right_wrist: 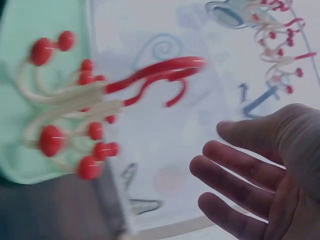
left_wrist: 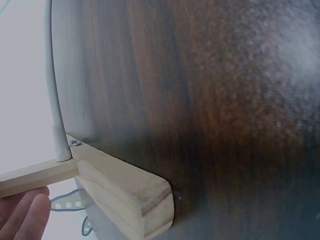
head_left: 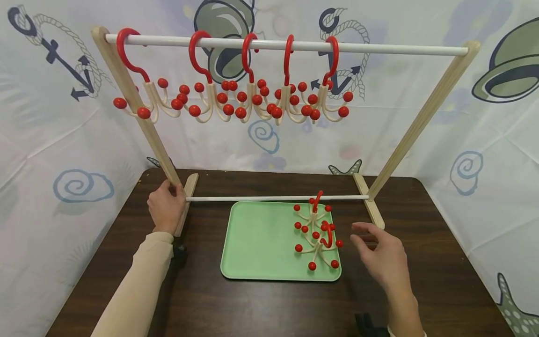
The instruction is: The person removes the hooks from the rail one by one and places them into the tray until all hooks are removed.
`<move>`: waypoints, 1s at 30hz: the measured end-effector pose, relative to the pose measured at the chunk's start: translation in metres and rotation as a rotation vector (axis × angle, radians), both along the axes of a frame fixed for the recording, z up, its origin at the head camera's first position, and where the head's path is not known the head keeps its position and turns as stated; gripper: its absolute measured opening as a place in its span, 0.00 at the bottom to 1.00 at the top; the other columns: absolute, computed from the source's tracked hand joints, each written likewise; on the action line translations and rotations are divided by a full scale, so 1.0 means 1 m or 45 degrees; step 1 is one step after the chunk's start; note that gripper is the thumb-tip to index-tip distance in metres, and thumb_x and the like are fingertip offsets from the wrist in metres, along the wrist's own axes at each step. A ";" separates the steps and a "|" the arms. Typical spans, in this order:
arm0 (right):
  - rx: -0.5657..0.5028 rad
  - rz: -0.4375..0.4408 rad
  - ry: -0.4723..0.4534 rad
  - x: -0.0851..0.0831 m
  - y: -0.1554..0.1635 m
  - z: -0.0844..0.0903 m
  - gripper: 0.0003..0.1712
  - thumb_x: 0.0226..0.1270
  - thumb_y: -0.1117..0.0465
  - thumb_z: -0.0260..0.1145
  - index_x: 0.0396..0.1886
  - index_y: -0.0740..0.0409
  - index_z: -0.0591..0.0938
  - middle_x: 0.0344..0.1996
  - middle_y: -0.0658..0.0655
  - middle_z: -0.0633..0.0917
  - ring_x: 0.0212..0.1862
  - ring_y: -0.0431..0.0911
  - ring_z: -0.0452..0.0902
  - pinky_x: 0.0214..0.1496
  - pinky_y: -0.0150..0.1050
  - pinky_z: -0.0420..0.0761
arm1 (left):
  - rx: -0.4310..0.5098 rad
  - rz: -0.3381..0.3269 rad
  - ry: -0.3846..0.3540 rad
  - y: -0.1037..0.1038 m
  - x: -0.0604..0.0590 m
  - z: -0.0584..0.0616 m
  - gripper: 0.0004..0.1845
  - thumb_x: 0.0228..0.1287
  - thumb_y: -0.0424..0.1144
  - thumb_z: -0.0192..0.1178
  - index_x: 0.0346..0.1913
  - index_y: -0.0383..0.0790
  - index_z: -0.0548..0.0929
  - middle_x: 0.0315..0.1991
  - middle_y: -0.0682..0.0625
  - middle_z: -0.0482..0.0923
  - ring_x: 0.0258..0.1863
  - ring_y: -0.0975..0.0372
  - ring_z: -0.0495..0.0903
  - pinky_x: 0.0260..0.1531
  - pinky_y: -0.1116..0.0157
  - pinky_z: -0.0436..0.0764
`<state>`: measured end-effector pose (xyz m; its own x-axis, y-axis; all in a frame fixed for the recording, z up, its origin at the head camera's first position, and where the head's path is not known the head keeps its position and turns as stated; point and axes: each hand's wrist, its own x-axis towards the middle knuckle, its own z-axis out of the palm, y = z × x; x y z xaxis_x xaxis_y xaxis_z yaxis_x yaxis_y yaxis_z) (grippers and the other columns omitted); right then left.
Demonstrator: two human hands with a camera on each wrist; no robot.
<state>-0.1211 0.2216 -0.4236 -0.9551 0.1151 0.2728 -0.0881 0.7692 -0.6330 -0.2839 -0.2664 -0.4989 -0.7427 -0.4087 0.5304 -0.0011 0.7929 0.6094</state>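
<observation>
A wooden clothes rack (head_left: pixel 139 117) stands on a dark brown table (head_left: pixel 421 281), its two slanted pale legs joined by a white top rail (head_left: pixel 379 47) and a thin white lower bar (head_left: pixel 261 198). Five multi-armed hangers (head_left: pixel 248 100) hang from the top rail by red hooks; each has cream curved arms ending in red balls. In front of the rack's lower bar lies a light green tray (head_left: pixel 257 243), and on its right part rest two more such hangers (head_left: pixel 316 231), lying one in front of the other with their red hooks tipped up.

The left hand (head_left: pixel 165 206) grips the base of the rack's left leg, fingers curled round the wood just beside the foot (head_left: pixel 187 201). The right hand (head_left: pixel 385 257) hovers above the table just to the right of the tray, fingers spread and relaxed, holding nothing, near the two hangers but apart from them.

The left wrist view shows what the head view does not: the end grain of the foot (left_wrist: pixel 130 195), the screw where the lower bar (left_wrist: pixel 56 110) meets it, and fingertips (left_wrist: pixel 27 212) under the leg. The right wrist view, blurred, shows the open palm (right_wrist: pixel 260 175) facing the two tray hangers (right_wrist: pixel 85 105), whose hooks lie parallel.
</observation>
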 end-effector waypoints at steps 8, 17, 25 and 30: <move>0.007 0.074 0.282 -0.014 0.002 0.051 0.15 0.63 0.62 0.71 0.50 0.56 0.85 0.42 0.54 0.88 0.39 0.49 0.86 0.38 0.18 0.72 | 0.000 -0.003 -0.007 0.002 -0.001 0.001 0.12 0.66 0.40 0.58 0.38 0.32 0.83 0.26 0.37 0.82 0.27 0.38 0.80 0.30 0.42 0.73; -0.046 0.137 0.470 -0.051 -0.014 0.119 0.18 0.64 0.59 0.69 0.55 0.52 0.84 0.47 0.50 0.87 0.42 0.46 0.85 0.41 0.24 0.77 | -0.016 0.007 0.005 0.000 0.001 0.000 0.12 0.65 0.40 0.58 0.37 0.31 0.82 0.25 0.36 0.81 0.26 0.38 0.79 0.30 0.42 0.73; -0.003 0.181 0.555 -0.091 -0.034 0.161 0.23 0.66 0.53 0.67 0.60 0.53 0.81 0.55 0.52 0.83 0.54 0.48 0.81 0.53 0.51 0.78 | -0.011 0.008 -0.013 -0.001 -0.001 -0.002 0.12 0.66 0.40 0.58 0.39 0.32 0.83 0.26 0.36 0.82 0.26 0.39 0.80 0.30 0.42 0.74; 0.081 0.194 0.623 -0.117 -0.045 0.183 0.25 0.68 0.51 0.65 0.62 0.54 0.80 0.55 0.54 0.83 0.56 0.47 0.78 0.55 0.48 0.76 | -0.021 0.009 -0.008 -0.002 -0.002 -0.002 0.13 0.66 0.41 0.59 0.39 0.31 0.83 0.26 0.36 0.82 0.25 0.39 0.80 0.28 0.43 0.74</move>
<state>-0.2383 0.1764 -0.2409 -0.7184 -0.0470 0.6941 -0.4764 0.7603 -0.4416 -0.2856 -0.2681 -0.5009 -0.7431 -0.4053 0.5325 -0.0104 0.8026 0.5964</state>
